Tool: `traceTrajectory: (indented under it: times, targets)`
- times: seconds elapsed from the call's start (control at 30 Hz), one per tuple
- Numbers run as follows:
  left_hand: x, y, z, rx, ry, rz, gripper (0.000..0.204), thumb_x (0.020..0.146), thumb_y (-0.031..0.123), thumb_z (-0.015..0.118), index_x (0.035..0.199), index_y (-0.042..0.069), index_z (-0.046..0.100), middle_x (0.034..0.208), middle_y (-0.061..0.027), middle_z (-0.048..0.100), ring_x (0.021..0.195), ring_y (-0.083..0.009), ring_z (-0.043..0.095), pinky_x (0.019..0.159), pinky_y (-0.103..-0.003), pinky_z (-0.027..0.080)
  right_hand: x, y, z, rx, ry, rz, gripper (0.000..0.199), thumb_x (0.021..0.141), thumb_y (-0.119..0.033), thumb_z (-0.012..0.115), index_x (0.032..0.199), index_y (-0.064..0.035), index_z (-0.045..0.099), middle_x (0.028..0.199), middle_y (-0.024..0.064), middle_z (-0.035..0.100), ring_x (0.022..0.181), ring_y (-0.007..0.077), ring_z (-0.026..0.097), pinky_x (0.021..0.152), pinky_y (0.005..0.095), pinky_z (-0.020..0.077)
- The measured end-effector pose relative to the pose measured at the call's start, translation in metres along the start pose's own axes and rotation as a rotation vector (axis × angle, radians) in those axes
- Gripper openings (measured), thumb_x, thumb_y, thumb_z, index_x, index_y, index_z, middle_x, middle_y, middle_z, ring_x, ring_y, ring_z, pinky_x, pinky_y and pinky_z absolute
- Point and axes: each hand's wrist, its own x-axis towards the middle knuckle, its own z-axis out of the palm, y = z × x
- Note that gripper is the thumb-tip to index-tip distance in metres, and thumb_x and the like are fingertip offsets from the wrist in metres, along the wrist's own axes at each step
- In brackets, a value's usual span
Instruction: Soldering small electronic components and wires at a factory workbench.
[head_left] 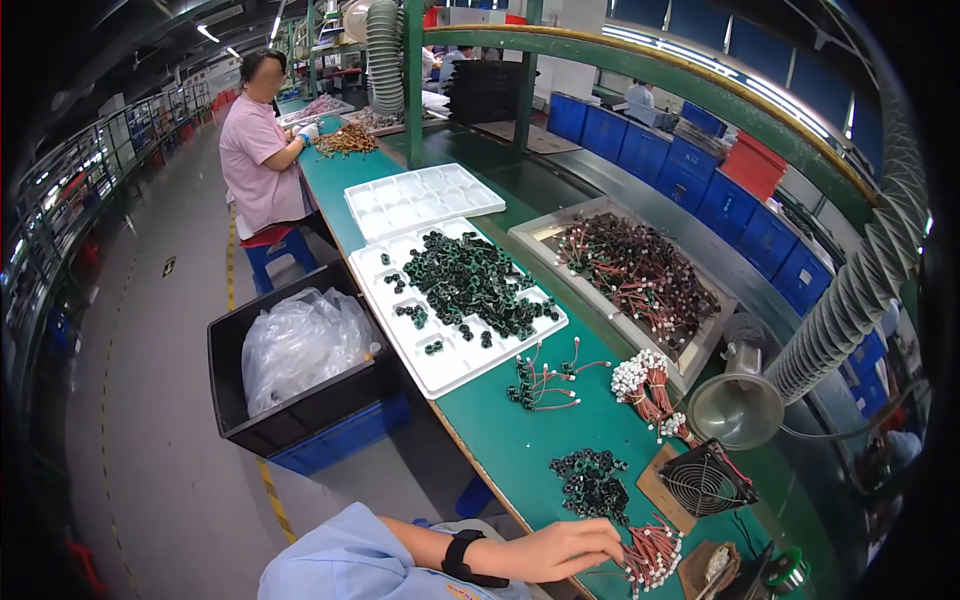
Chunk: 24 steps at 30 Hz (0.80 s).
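A factory assembly line: a long green-topped table [520,440], white moulded plastic trays [440,365], blue plastic crates [740,205], grey ribbed extraction hoses [850,300].

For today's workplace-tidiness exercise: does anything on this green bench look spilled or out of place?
Mostly orderly. The dark ring cores lie heaped across the white compartment tray, not sorted into its pockets. A few wired cores sit scattered loose on the bench beside it.

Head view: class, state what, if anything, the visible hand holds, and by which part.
The hand grips a bundle of red wires by its left end; white connector tips point away.
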Motion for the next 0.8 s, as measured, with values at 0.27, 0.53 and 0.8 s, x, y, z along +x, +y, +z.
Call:
traceTrajectory:
  times: [0.27, 0.53, 0.8]
  targets:
    - [0.010, 0.008, -0.013, -0.326, 0.175, -0.284, 0.027, 0.089, 0.007, 0.055, 0.116, 0.002, 0.052, 0.097, -0.0061, 0.056, 0.084, -0.0123, 0.058, 0.077, -0.028, 0.044, 0.012, -0.001, -0.008, -0.049, 0.012, 0.035, 0.028, 0.073, -0.010, 0.075, 0.091, -0.0048, 0.054, 0.074, 0.0108, 0.058, 0.063, 0.0180, 0.055, 0.056, 0.0281, 0.0466]
    - [0.006, 0.023, -0.007, -0.495, 0.153, -0.359, 0.025, 0.089, 0.005, 0.054, 0.113, 0.001, 0.051, 0.103, -0.0066, 0.057, 0.088, -0.0134, 0.060, 0.078, -0.027, 0.047, -0.003, 0.004, -0.012, 0.137, -0.092, 0.063, 0.026, 0.074, -0.001, 0.066, 0.094, -0.0071, 0.050, 0.085, 0.0085, 0.052, 0.082, 0.0169, 0.053, 0.071, 0.0293, 0.0437]
    - [0.023, 0.012, 0.007, -0.619, 0.142, -0.549, 0.024, 0.088, 0.004, 0.055, 0.112, 0.001, 0.051, 0.095, -0.0037, 0.057, 0.085, -0.0103, 0.058, 0.075, -0.022, 0.046, 0.024, -0.028, 0.020, 0.311, -0.374, -0.194, 0.040, 0.070, 0.010, 0.066, 0.095, -0.0093, 0.041, 0.084, 0.0108, 0.056, 0.078, 0.0209, 0.055, 0.073, 0.0331, 0.0438]
